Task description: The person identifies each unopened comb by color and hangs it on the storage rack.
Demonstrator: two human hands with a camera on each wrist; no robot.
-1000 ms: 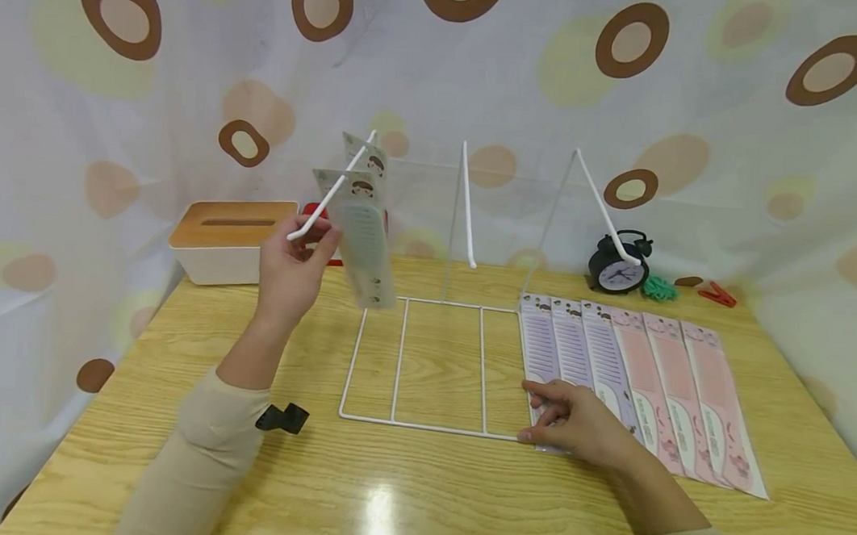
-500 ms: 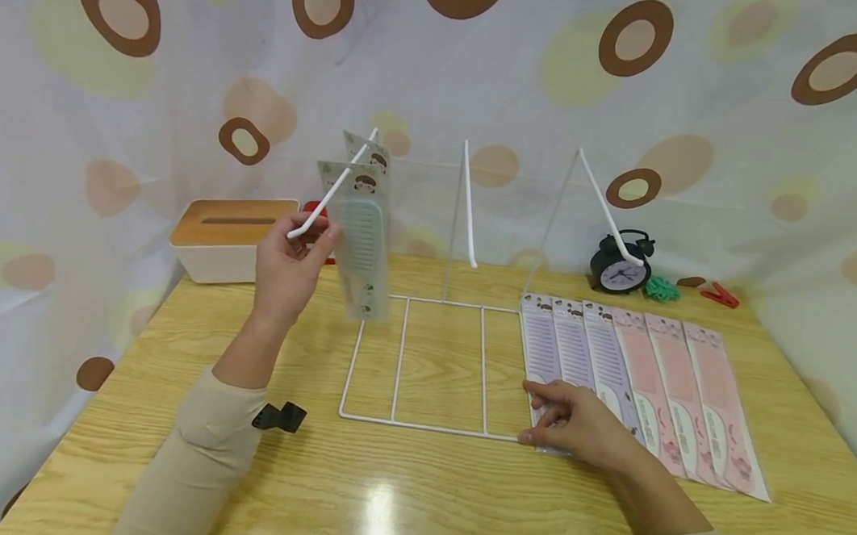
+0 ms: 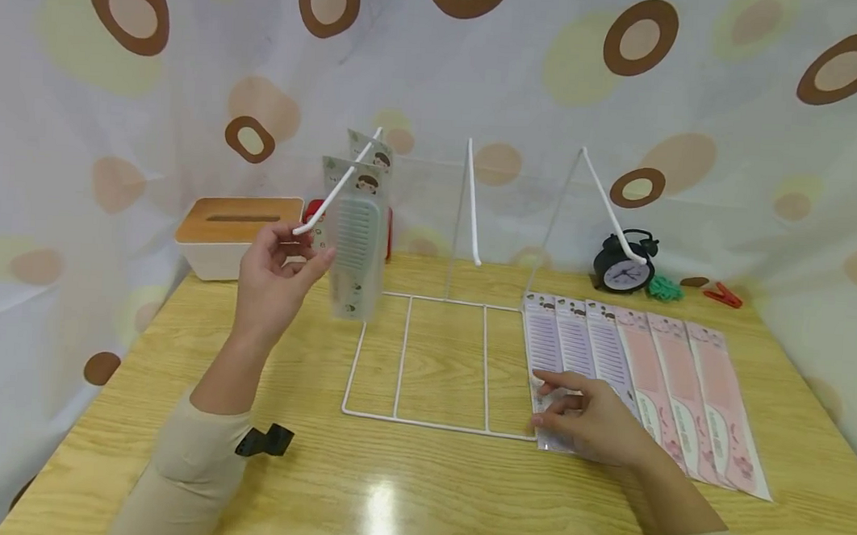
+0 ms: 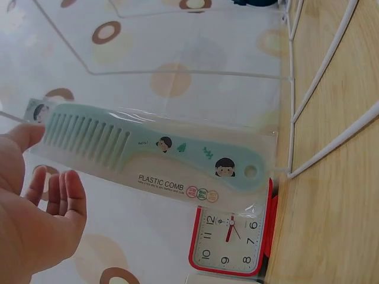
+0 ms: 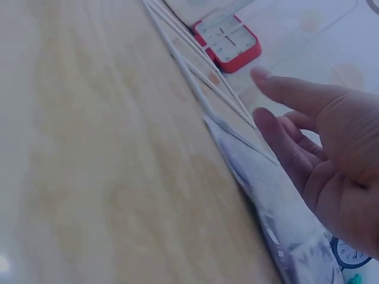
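A clear-packed mint green comb [image 3: 358, 239] hangs from the left prong [image 3: 328, 203] of a white wire rack [image 3: 438, 427], in front of another comb pack [image 3: 382, 158] further back on that prong. My left hand [image 3: 275, 280] is just left of the front pack, below the prong's tip, fingers loosely bent and holding nothing. The left wrist view has the thumb at the pack's upper end. My right hand [image 3: 595, 418], loosely bent and holding nothing, is over the lower part of the purple comb packs [image 3: 541, 338], close to the rack's front right corner.
Pink comb packs [image 3: 709, 379] overlap in a row at the right. Behind stand a wood-lidded tissue box [image 3: 237, 225], a red clock [image 4: 231, 242] and a black alarm clock [image 3: 623, 270]. A green scrunchie [image 3: 664, 289] and red clip [image 3: 723, 295] lie back right. Two prongs [image 3: 472, 213] are bare.
My left hand has drawn away to the left and slightly down from the prong tip, and the front comb pack has swung more upright. My right hand has come off the rack's corner, rightward.
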